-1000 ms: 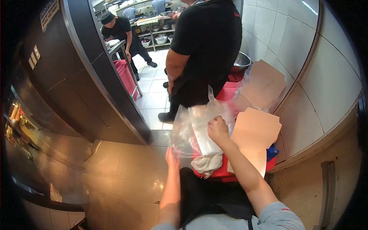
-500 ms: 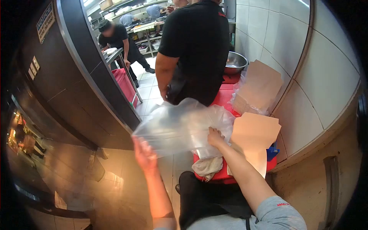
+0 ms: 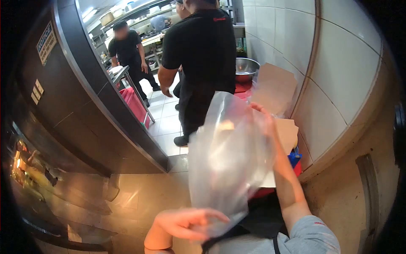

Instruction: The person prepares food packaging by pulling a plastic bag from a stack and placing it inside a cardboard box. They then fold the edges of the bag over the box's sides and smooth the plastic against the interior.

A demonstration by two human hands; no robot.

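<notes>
A large clear plastic bag hangs upright in front of me, blurred by motion. My right hand is raised at its upper right edge, fingers closed on the plastic. At the bag's lower edge, close to my body, my left hand has its fingers pressed together on the plastic. Behind the bag to the right lie a sheet of brown cardboard and, further back, another cardboard piece with plastic around it.
A person in black stands just ahead, and another person leans by a metal table. A steel bowl sits on a red surface near the tiled wall. A dark panelled wall runs along the left.
The bag has swung from lying sideways to upright. My right hand has risen, and my left hand has dropped close to my body. The person in black has shifted left.
</notes>
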